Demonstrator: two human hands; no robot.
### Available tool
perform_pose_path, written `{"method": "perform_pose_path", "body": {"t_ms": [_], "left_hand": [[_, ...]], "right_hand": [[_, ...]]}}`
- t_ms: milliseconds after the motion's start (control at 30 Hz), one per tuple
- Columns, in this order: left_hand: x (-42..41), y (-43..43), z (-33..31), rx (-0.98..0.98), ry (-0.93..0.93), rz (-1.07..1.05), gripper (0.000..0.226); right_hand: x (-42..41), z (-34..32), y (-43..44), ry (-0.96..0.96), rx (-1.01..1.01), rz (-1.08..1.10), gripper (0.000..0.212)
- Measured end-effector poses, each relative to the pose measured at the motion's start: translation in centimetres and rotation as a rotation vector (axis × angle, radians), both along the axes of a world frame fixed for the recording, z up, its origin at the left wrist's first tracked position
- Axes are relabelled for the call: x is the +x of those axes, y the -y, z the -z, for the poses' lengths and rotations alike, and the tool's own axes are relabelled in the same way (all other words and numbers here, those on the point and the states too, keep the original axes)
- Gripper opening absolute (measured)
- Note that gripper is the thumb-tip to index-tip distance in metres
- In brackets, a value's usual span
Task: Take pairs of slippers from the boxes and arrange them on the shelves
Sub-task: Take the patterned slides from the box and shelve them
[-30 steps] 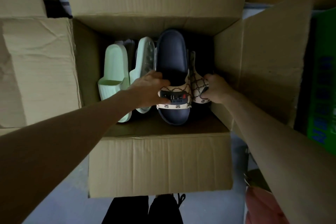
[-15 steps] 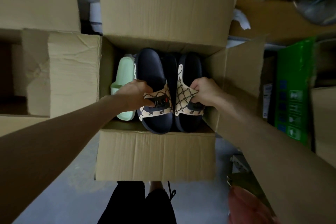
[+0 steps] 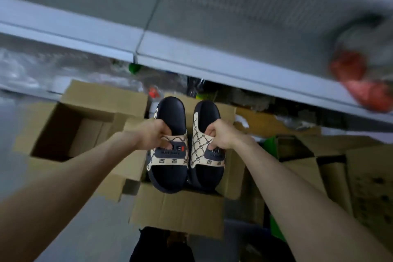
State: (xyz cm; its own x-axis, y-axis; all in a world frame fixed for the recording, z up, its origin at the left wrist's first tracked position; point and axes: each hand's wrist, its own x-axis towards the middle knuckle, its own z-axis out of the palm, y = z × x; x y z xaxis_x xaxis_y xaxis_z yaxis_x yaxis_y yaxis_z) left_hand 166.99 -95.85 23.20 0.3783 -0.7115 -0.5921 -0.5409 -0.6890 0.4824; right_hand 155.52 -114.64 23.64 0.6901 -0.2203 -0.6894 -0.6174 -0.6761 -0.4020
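Observation:
I hold a pair of navy slippers with beige patterned straps above an open cardboard box (image 3: 178,212). My left hand (image 3: 156,134) grips the strap of the left slipper (image 3: 170,168). My right hand (image 3: 220,135) grips the strap of the right slipper (image 3: 205,117). Both slippers hang side by side, soles away from me, toes pointing up toward the grey metal shelf (image 3: 212,64). The box's inside is hidden behind the slippers.
A second open cardboard box (image 3: 63,130) stands to the left. More cardboard boxes (image 3: 361,176) and a green carton (image 3: 272,142) crowd the right. Blurred red items (image 3: 361,83) lie on the shelf at right. Plastic-wrapped goods (image 3: 42,66) fill the lower shelf.
Both hands have lifted the navy slippers up out of the box. My view has swung upward, bringing the grey shelf into sight.

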Motion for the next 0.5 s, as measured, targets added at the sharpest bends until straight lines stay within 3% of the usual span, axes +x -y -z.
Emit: {"method": "perform_pose_path", "body": {"t_ms": [133, 333, 500], "left_hand": [[1.0, -0.9, -13.1, -0.086, 0.117, 0.037, 0.007], [2.0, -2.5, -28.1, -0.235, 0.365, 0.007, 0.008], [3.6, -2.9, -37.0, -0.326, 0.484, -0.017, 0.014]], "right_hand": [[1.5, -12.8, -1.2, 0.122, -0.085, -0.101, 0.050], [3.2, -29.3, -2.1, 0.297, -0.253, -0.238, 0.045], [5.2, -38.5, -2.0, 0.440, -0.331, -0.263, 0.046]]}}
